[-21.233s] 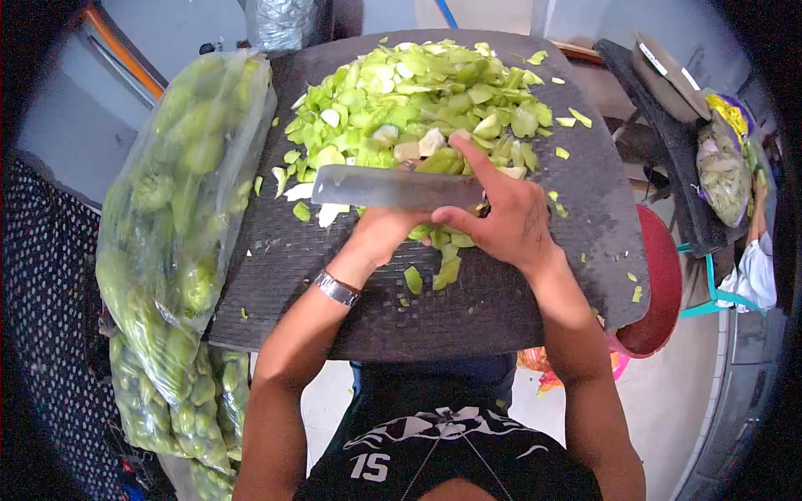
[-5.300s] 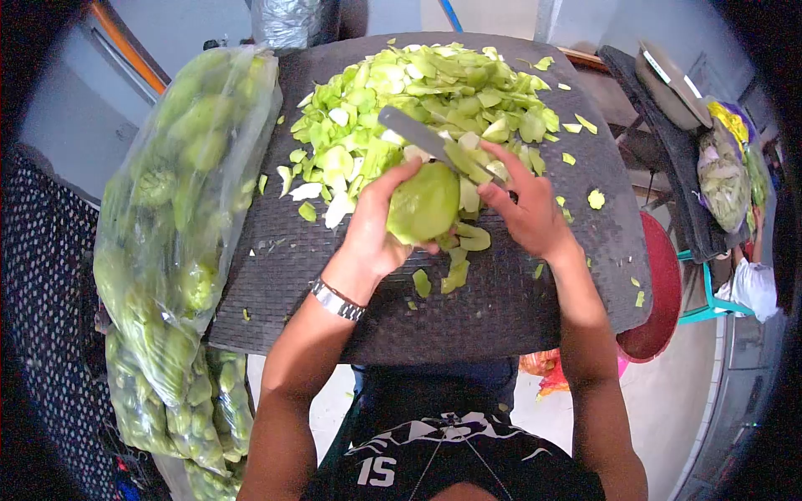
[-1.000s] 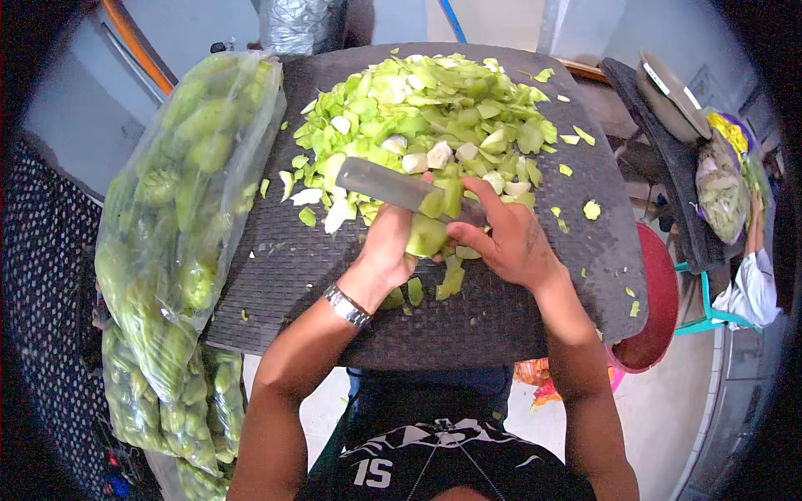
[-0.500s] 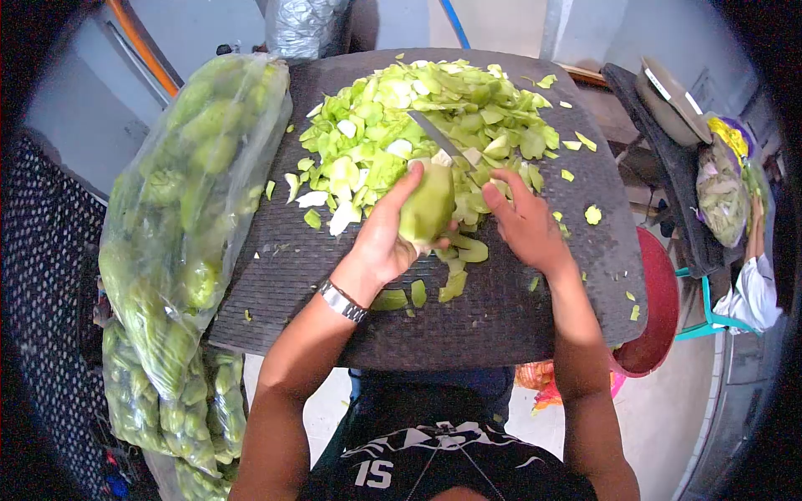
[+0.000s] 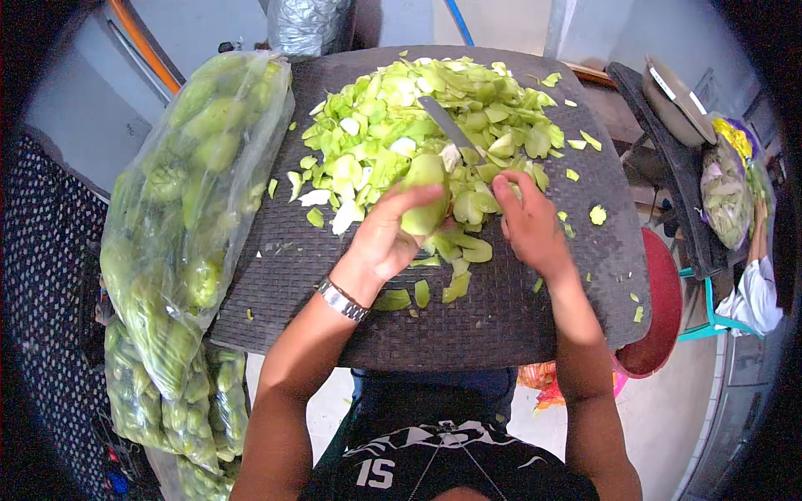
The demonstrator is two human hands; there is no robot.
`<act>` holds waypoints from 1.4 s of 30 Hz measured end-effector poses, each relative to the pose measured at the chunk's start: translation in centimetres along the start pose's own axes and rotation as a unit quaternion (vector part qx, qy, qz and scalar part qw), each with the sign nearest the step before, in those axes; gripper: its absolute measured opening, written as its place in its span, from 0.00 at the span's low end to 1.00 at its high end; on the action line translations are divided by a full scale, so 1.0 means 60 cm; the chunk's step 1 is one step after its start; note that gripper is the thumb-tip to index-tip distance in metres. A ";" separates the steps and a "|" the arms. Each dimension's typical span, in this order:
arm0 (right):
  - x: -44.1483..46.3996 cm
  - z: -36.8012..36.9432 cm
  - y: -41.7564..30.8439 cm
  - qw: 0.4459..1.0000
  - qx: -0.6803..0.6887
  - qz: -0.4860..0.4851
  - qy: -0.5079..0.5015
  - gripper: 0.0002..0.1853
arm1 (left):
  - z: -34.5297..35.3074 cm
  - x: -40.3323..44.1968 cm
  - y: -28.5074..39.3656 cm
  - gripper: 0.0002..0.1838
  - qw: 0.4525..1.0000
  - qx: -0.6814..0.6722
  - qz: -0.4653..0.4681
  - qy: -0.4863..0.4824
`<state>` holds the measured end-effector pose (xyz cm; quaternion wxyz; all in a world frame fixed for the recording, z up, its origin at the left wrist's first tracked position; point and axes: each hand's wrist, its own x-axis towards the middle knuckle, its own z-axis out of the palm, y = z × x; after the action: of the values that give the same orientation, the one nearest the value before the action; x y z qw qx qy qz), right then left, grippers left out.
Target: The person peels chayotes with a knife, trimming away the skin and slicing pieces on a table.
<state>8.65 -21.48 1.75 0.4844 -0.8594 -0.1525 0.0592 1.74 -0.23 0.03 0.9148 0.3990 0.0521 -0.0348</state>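
- Two hands, one bench [image 5: 276, 284]: both belong to the person at its near edge.
- Left hand [image 5: 386, 240]: grip closed around one green fruit [image 5: 424, 194], held above the bench, in front of the pile and between the two hands.
- Right hand [image 5: 532, 230]: grip clamped on one knife [image 5: 451, 127], its handle largely hidden by the fingers; the single blade slants away over the pile, just beside the fruit. Contact between blade and fruit cannot be told.
- One pile of peelings [image 5: 451, 79], pale to mid green, on the far half of the bench; pieces too many to count.
- Three loose strips [image 5: 422, 293] in a row near the front edge; one scalloped piece [image 5: 598, 215] to the right of the right hand.
- One large clear bag [image 5: 196, 175] of green fruits along the left edge; the number inside cannot be told.
- One wristwatch [image 5: 342, 301], left wrist.
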 end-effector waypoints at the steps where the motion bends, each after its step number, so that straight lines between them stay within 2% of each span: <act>1: -0.003 0.001 -0.006 1.000 0.004 0.001 -0.005 0.25 | 0.002 0.002 0.004 0.20 1.000 0.001 -0.006 0.024; 4: -0.011 0.012 -0.006 0.998 -0.001 -0.064 -0.003 0.24 | 0.006 0.006 0.007 0.20 0.996 0.019 0.002 0.091; 7: -0.018 0.022 -0.007 0.996 0.053 -0.053 -0.043 0.25 | 0.001 0.006 0.007 0.22 0.995 0.015 0.005 0.095; 11: -0.010 0.007 0.005 0.995 0.044 0.038 -0.077 0.29 | 0.012 -0.001 0.015 0.24 0.993 0.015 -0.019 0.114; 16: -0.008 -0.004 -0.004 0.979 0.180 0.095 -0.032 0.32 | 0.004 0.005 0.018 0.23 0.992 -0.047 -0.052 0.103; 19: -0.002 -0.023 -0.016 0.986 0.089 0.121 -0.078 0.31 | 0.003 0.008 0.014 0.22 0.990 -0.056 -0.058 0.113; 21: 0.002 -0.015 -0.008 0.998 0.003 0.069 -0.002 0.30 | 0.002 0.004 0.017 0.22 0.996 -0.031 -0.040 0.078; 25: 0.006 -0.005 0.013 0.990 -0.046 -0.035 0.129 0.27 | 0.007 -0.006 0.020 0.23 0.998 0.023 -0.004 0.055; 28: -0.003 -0.010 -0.006 0.984 -0.121 -0.042 0.123 0.26 | 0.004 -0.007 0.025 0.32 0.988 0.114 0.004 -0.101; 31: -0.007 -0.005 -0.007 0.981 -0.148 -0.068 0.108 0.26 | 0.022 -0.014 0.011 0.38 0.980 0.161 0.017 -0.114; 32: -0.008 -0.004 -0.008 0.982 -0.142 -0.069 0.102 0.26 | 0.020 -0.012 0.012 0.42 0.977 0.167 -0.009 -0.134; 35: -0.012 -0.007 -0.019 0.986 -0.126 -0.061 0.086 0.25 | 0.012 -0.008 0.008 0.41 0.976 0.166 -0.006 -0.140; 38: -0.014 -0.010 -0.022 0.988 -0.127 -0.044 0.080 0.25 | 0.014 0.000 0.002 0.39 0.991 0.089 0.097 -0.010; 41: -0.005 -0.006 -0.001 0.985 -0.135 -0.047 0.095 0.26 | 0.016 -0.007 0.021 0.33 0.984 -0.012 0.146 0.100; 42: -0.002 -0.004 0.005 0.986 -0.128 -0.044 0.100 0.27 | 0.003 -0.002 0.029 0.26 0.984 -0.057 0.131 0.104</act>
<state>8.63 -21.88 1.62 0.3855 -0.9083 -0.1471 -0.0684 1.80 0.81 1.46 0.9223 0.3510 0.0965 0.1299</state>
